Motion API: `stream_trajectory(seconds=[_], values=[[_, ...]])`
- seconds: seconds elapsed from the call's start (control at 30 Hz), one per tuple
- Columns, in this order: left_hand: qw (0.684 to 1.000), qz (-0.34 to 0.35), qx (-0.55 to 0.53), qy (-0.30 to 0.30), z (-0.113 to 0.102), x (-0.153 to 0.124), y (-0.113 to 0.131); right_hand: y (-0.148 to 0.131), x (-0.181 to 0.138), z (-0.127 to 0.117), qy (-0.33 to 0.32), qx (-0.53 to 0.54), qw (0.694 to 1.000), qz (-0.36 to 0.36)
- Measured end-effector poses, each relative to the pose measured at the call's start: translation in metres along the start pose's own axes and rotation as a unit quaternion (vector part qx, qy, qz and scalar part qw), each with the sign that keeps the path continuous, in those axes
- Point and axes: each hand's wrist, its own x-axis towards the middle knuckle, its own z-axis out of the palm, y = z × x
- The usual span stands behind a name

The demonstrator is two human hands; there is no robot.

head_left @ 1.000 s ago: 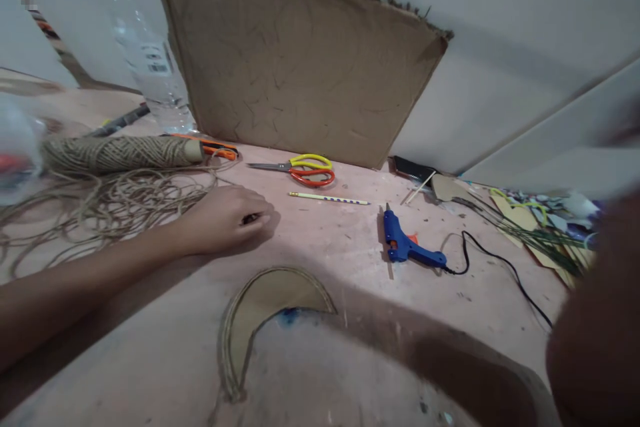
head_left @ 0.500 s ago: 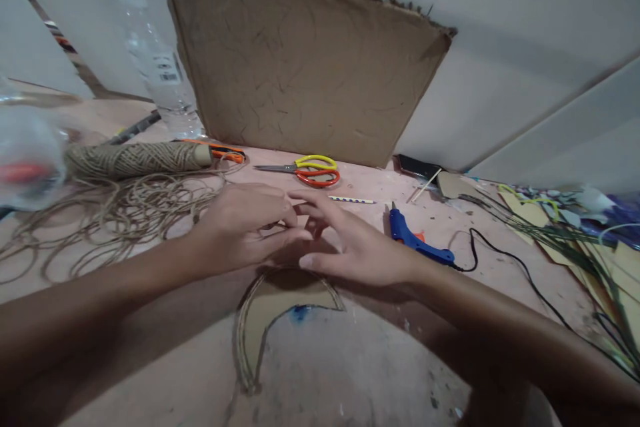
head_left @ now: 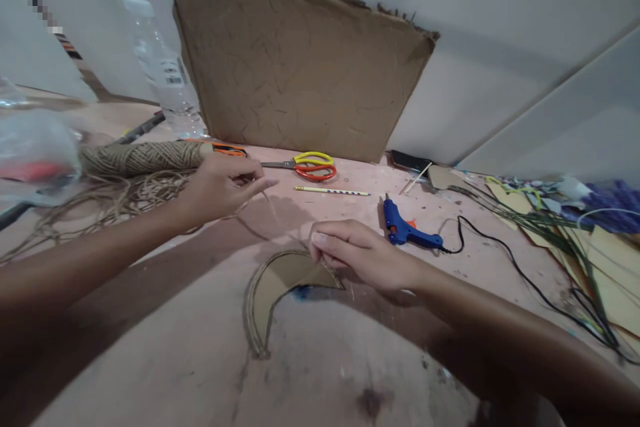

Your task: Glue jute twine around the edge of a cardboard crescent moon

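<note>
My left hand point(head_left: 225, 187) is raised over the tangle of loose twine point(head_left: 150, 197), its fingers pinched on a thin strand of twine point(head_left: 270, 203). The strand looks blurred and runs toward my right hand point(head_left: 355, 250), whose thumb and fingers are closed around it. Just under the right fingertips lies a cardboard crescent point(head_left: 263, 300) with twine along its outer curve; the hand hides part of its upper right edge. A roll of twine point(head_left: 145, 157) rests behind my left hand, partly covered by it.
Scissors point(head_left: 313, 167), a pencil point(head_left: 333, 191) and a blue glue gun point(head_left: 410, 230) with a black cord lie beyond my hands. Behind stand a cardboard sheet point(head_left: 300, 67) and a plastic bottle point(head_left: 167, 80). Green stems point(head_left: 545, 230) and craft paper are at right, a plastic bag point(head_left: 40, 153) at left.
My hands have come apart: the left went up and left, the right closed its fingers above the crescent. A strand of twine now shows between them, and the whole pencil is visible.
</note>
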Motion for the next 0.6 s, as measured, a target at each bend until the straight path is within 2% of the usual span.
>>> stream_trajectory(seconds=[0.1, 0.23, 0.37, 0.47, 0.6], values=[[0.997, 0.010, 0.039, -0.059, 0.007, -0.006, 0.002, 0.007, -0.002, 0.004, 0.029, -0.097, 0.995, 0.007], [0.992, 0.034, 0.066, -0.102, 0.013, -0.022, 0.031, 0.013, -0.007, 0.011, 0.065, -0.220, 0.973, 0.008], [0.985, 0.059, 0.037, -0.157, 0.025, -0.040, 0.053, 0.018, -0.022, 0.029, 0.074, -0.322, 0.944, -0.019], [0.984, 0.040, 0.011, -0.172, 0.039, -0.046, 0.050, 0.025, -0.031, 0.038, 0.066, -0.378, 0.923, -0.035], [0.986, -0.012, -0.016, -0.164, 0.049, -0.044, 0.039, 0.037, -0.032, 0.026, 0.078, -0.428, 0.899, -0.044]])
